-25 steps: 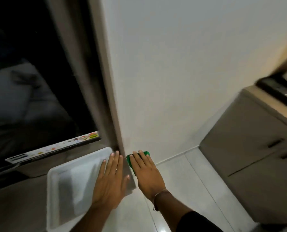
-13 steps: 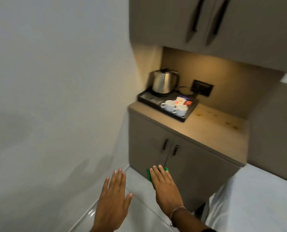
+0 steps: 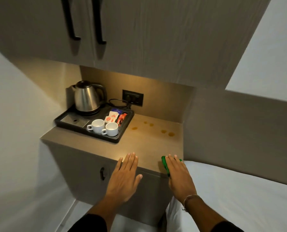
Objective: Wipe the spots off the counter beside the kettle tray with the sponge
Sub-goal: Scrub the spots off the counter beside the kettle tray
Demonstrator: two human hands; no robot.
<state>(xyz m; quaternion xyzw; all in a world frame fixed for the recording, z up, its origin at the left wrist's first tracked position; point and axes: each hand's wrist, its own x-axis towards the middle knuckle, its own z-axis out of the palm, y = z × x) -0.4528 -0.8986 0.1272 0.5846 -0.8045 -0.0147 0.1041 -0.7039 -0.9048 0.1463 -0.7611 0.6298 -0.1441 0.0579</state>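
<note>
Head view, looking down at a small lit counter [image 3: 139,148] under wall cabinets [image 3: 122,30]. Left hand [image 3: 124,178] flat, palm down, fingers extended and together, holding nothing; fingertips over the counter's front edge at about 6 o'clock of the frame. Right hand [image 3: 179,176] also flat, palm down, fingers extended over a green sponge [image 3: 164,165], which shows at the hand's left side and past the fingertips; the underside of the grip is hidden, so whether the thumb clamps the sponge cannot be told. Sponge sits at the counter's front right corner, roughly 5 o'clock from the tray. Black kettle tray [image 3: 96,123] occupies the counter's left portion; on it a steel kettle [image 3: 87,96] at the back, two white cups [image 3: 104,128] at the front, sachets [image 3: 116,117] on the right side. Amber spots [image 3: 156,128] scattered on bare counter at 3 o'clock of the tray, well apart from the sponge. Wall socket [image 3: 133,97] behind, cord plugged in. White bedding [image 3: 239,198] at lower right.
</note>
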